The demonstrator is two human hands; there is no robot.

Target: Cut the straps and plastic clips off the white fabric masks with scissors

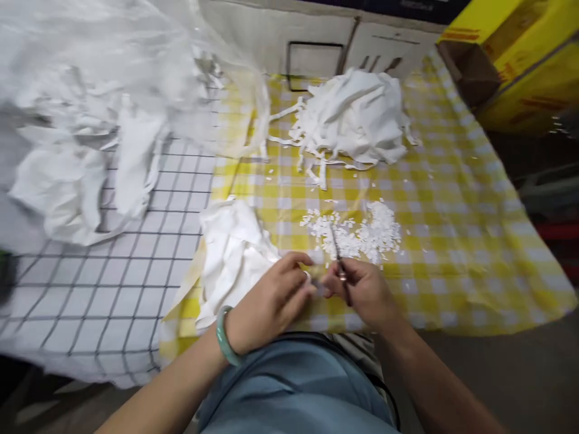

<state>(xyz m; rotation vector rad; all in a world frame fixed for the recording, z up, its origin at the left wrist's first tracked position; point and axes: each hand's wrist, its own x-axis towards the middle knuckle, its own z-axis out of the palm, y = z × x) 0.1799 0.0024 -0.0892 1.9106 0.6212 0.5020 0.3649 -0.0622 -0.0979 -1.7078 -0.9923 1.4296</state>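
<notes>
My right hand (368, 292) is closed around a slim pair of dark metal scissors (337, 250), whose tip points away from me over a scatter of small white clippings (380, 232). My left hand (275, 295), with a green bangle (222, 334) at the wrist, has its thumb and fingers pinched together. A small bit of white fabric (308, 277) shows at those fingertips; blur hides its shape. The fingertips of both hands are close together. Beside my left hand lies a folded piece of white fabric (233, 247), partly behind the hand.
A heap of white fabric with narrow straps (357, 117) sits at the back of the yellow checked cloth (452, 241). On the left, more white pieces (67, 187) lie on a grid-patterned cloth (172, 211) by clear plastic (113, 36). A yellow box (534, 78) stands back right.
</notes>
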